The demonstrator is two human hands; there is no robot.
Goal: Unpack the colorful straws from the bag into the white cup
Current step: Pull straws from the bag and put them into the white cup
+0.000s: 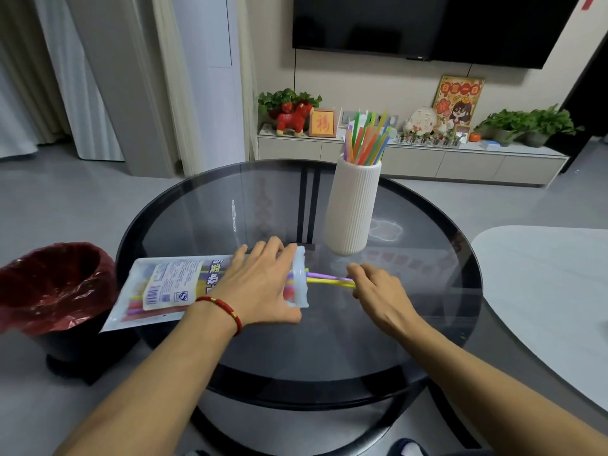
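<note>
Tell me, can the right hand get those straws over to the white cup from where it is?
Probably yes. The right hand grips a purple and a yellow straw sticking out of the bag, and the glass table between it and the white cup looks bare.

Left hand (260, 284) on bag (164, 287), right hand (378, 287) pinching straws (329, 280).

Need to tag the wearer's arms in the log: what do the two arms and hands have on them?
Both forearms are bare, with no sleeves or gloves in view. The left hand has a red cord bracelet with small gold beads at the wrist. The right hand and its wrist carry nothing: no watch, ring or band visible.
</note>
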